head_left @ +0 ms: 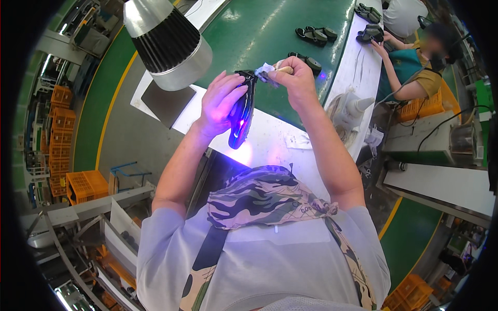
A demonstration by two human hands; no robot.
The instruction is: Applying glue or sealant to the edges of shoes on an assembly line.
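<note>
My left hand (220,105) is wrapped round a dark, glossy shoe (240,122), held up lengthwise over the white table edge. Violet-blue light glows on its lower end and on my fingers. At the shoe's top end, my right hand (296,78) pinches a crumpled whitish cloth (264,71) together with a pale, wooden-looking handle (284,70). The cloth is close against the shoe; whether it presses on it I cannot tell. What is at the handle's far tip is hidden by the cloth.
A large silver-and-black lamp (168,49) hangs at upper left. Dark sandals (315,35) lie on the green conveyor belt (259,31). A white bottle (358,105) stands right of my forearm. At far right, a co-worker (415,67) handles another sandal (370,33). Orange crates (87,186) stand left.
</note>
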